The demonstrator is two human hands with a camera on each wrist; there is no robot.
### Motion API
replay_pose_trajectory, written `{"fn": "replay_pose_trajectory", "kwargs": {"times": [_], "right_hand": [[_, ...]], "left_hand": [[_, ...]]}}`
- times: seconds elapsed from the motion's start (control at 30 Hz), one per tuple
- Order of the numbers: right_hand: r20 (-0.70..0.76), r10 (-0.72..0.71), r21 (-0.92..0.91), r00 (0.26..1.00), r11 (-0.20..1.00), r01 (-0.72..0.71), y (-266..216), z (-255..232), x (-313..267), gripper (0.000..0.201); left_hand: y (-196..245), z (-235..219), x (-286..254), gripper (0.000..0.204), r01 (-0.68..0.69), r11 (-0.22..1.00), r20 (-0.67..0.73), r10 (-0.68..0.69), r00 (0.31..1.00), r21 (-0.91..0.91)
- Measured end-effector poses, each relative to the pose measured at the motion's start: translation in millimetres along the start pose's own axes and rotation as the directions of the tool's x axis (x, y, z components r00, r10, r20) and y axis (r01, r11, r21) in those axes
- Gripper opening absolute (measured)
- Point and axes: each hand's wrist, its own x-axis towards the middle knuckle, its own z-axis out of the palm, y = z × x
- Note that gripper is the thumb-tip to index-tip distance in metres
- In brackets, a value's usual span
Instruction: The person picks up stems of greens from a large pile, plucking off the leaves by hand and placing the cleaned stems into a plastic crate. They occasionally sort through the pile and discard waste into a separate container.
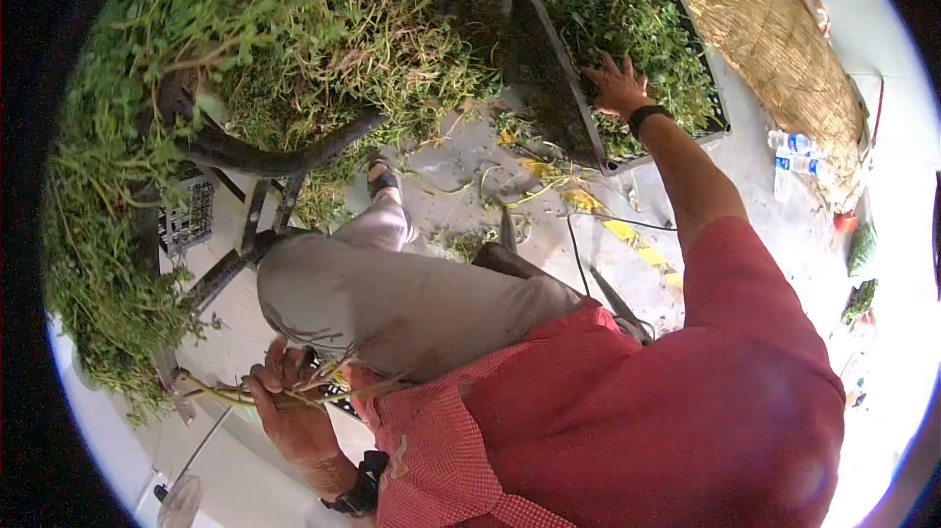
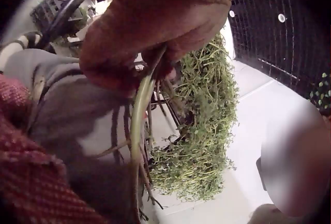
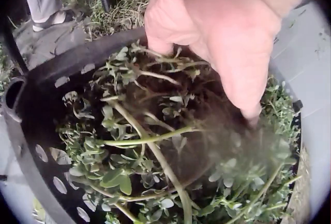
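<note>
My left hand is low at the left, beside the knee, and grips a few bare plant stems. In the left wrist view one thick pale-green stem runs down from between the thumb and fingers, with thinner brown stems beside it. At the upper right, my right hand lies with spread fingers on leafy green plants in a black plastic crate. Seen from the right wrist, its thumb and fingers reach down among the leaves, the fingertips partly hidden.
A large heap of leafy stems fills the upper left, over a dark curved bar. Cut stems and yellow scraps litter the floor. Right of the crate are a woven straw mat and water bottles. Another crate stands at the left.
</note>
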Motion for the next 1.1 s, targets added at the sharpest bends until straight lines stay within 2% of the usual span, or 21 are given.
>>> {"fn": "replay_pose_trajectory", "kwargs": {"times": [0.03, 0.1, 0.17, 0.2, 0.27, 0.3, 0.33, 0.37, 0.43, 0.47, 0.57, 0.6, 0.67, 0.7, 0.77, 0.83, 0.9, 0.93, 0.97, 1.03, 1.1], "right_hand": [[-0.005, -0.033, 0.024, 0.999, 0.999, 0.033, 0.4, -5.7, -5.1, 0.08], [-0.018, -0.079, -0.015, 0.997, 0.997, 0.079, -2.4, -17.2, -19.8, 0.072], [0.028, -0.093, 0.032, 0.995, 0.995, 0.092, -9.1, -34.5, -35.0, 0.065], [-0.031, -0.066, 0.034, 0.997, 0.997, 0.067, -12.4, -41.2, -44.1, 0.056], [-0.063, -0.084, 0.076, 0.994, 0.993, 0.089, -3.4, -30.4, -29.3, 0.053], [-0.078, -0.105, 0.125, 0.991, 0.986, 0.114, -2.3, -34.4, -31.0, 0.05], [-0.18, -0.051, 0.186, 0.982, 0.979, 0.085, -5.6, -33.1, -34.0, 0.038], [-0.182, -0.039, 0.19, 0.983, 0.979, 0.074, -7.2, -32.2, -35.9, 0.038], [-0.212, -0.058, 0.46, 0.976, 0.875, 0.152, -8.0, -20.7, -28.3, 0.031], [-0.359, -0.064, 0.43, 0.931, 0.874, 0.226, -12.4, -1.8, -24.2, 0.024], [-0.284, -0.098, 0.536, 0.954, 0.809, 0.242, -38.6, 1.8, -44.3, 0.022], [-0.287, -0.092, 0.534, 0.953, 0.811, 0.239, -45.4, 7.1, -48.3, 0.022], [-0.377, -0.325, 0.36, 0.867, 0.811, 0.461, -58.7, 22.5, -54.5, 0.019], [-0.376, -0.317, 0.368, 0.871, 0.812, 0.454, -64.3, 24.0, -61.9, 0.019], [-0.179, -0.3, 0.48, 0.937, 0.804, 0.349, -74.7, 24.9, -74.9, 0.021], [-0.133, -0.337, 0.503, 0.932, 0.787, 0.357, -67.6, 55.3, -77.1, 0.024], [-0.011, -0.357, 0.498, 0.934, 0.808, 0.315, -60.3, 99.4, -79.1, 0.024], [0.062, -0.319, 0.489, 0.946, 0.836, 0.25, -56.3, 89.8, -100.4, 0.027], [0.105, -0.372, 0.372, 0.922, 0.875, 0.311, -56.3, 114.8, -99.3, 0.026], [0.213, -0.347, 0.516, 0.913, 0.834, 0.196, -46.9, 144.8, -111.8, 0.024], [0.239, -0.374, 0.484, 0.896, 0.846, 0.223, -44.4, 168.5, -119.9, 0.027]], "left_hand": [[-2.7, 1.8, -2.3, 0.031, 0.001, 1.0, 0.006, -0.001, 1.0, -0.004], [-6.3, 9.1, -4.2, 0.03, -0.065, 0.998, -0.103, 0.063, 0.993, -0.008], [-3.2, 5.1, -10.1, 0.03, -0.056, 0.998, -0.06, 0.058, 0.997, 0.038], [-2.7, 3.0, -12.1, 0.029, -0.073, 0.997, -0.03, 0.073, 0.997, -0.006], [-3.5, -0.7, -15.0, 0.028, -0.098, 0.993, 0.018, 0.1, 0.995, -0.059], [-5.2, -4.3, -17.9, 0.028, -0.14, 0.978, -0.026, 0.138, 0.99, -0.154], [-6.3, -7.9, -19.8, 0.028, -0.179, 0.953, -0.071, 0.166, 0.984, -0.243], [-5.0, -14.6, -21.0, 0.028, -0.174, 0.955, -0.059, 0.164, 0.985, -0.242], [2.4, -33.5, -23.8, 0.027, -0.094, 0.881, 0.134, 0.174, 0.976, -0.463], [8.2, -39.7, -28.5, 0.029, -0.098, 0.862, 0.021, 0.125, 0.992, -0.498], [9.5, -64.6, -28.9, 0.036, -0.094, 0.845, 0.117, 0.181, 0.976, -0.526], [9.4, -61.0, -29.2, 0.041, -0.126, 0.826, 0.054, 0.186, 0.981, -0.55], [8.5, -55.2, -27.9, 0.042, -0.134, 0.831, 0.03, 0.178, 0.983, -0.54], [8.8, -52.4, -26.9, 0.042, -0.144, 0.839, 0.0, 0.169, 0.986, -0.525], [11.5, -48.3, -26.6, 0.042, -0.139, 0.861, 0.034, 0.178, 0.984, -0.489], [12.9, -47.2, -27.0, 0.043, -0.134, 0.881, 0.057, 0.178, 0.982, -0.453], [15.4, -48.4, -27.3, 0.042, -0.191, 0.89, -0.017, 0.202, 0.979, -0.414], [15.2, -44.8, -27.0, 0.042, -0.186, 0.894, -0.016, 0.196, 0.98, -0.408], [14.5, -39.7, -27.5, 0.042, -0.165, 0.89, -0.008, 0.179, 0.984, -0.426], [11.6, -30.6, -21.2, 0.041, -0.139, 0.89, 0.002, 0.155, 0.988, -0.435], [4.7, -22.3, -12.5, 0.041, -0.016, 0.924, 0.071, 0.047, 0.996, -0.381]]}}
